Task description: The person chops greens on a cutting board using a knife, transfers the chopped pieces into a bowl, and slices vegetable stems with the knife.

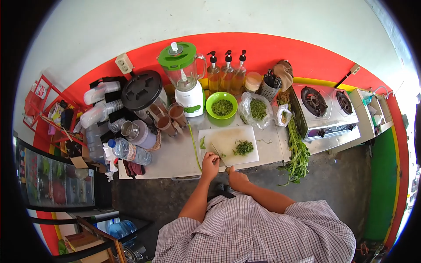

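Observation:
My right hand (pixel 237 179) is closed round the handle of a knife (pixel 218 151), whose blade points up and left over the white cutting board (pixel 228 135). At the board's lower left edge, my left hand (pixel 211 163) has its fingers curled beside the blade; what they hold, if anything, is too small to make out. Chopped greens (pixel 243 147) lie in a pile on the right part of the board. A small leaf (pixel 202 142) is near its left edge, and a long green stalk (pixel 194 147) lies just left of the board.
Behind the board are a green bowl (pixel 222 108) of chopped greens, a plastic bag (pixel 255 110) of greens and a blender (pixel 184 79). Leafy stalks (pixel 298 153) hang over the counter's front edge, near the stove (pixel 324 109). A water bottle (pixel 130 151) stands left.

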### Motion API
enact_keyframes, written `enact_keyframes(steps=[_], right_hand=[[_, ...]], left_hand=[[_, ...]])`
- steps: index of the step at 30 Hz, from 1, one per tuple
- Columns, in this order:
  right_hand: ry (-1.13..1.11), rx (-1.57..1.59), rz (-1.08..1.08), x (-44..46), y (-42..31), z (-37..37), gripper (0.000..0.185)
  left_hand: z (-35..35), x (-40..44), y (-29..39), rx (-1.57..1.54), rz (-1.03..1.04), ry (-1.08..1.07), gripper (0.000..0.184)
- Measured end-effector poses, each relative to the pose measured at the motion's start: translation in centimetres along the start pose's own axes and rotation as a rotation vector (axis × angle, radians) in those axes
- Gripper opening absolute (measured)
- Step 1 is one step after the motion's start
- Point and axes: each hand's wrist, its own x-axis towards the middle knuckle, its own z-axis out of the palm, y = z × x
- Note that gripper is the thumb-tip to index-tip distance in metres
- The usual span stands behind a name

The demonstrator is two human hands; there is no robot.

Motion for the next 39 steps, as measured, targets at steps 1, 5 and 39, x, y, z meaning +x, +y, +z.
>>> enact_keyframes(steps=[1, 5, 39], right_hand=[[-0.026, -0.006, 0.021, 0.1, -0.1, -0.3, 0.046], [-0.049, 0.005, -0.015, 0.0, 0.7, -0.9, 0.053], [0.336, 0.418, -0.045, 1.6, 6.9, -4.7, 0.040]], left_hand=[[0.1, 0.0, -0.1, 0.016, 0.007, 0.013, 0.010], [0.3, -0.3, -0.2, 0.049, 0.018, 0.025, 0.010], [0.4, 6.5, 1.3, 0.529, -0.166, 0.167, 0.014]])
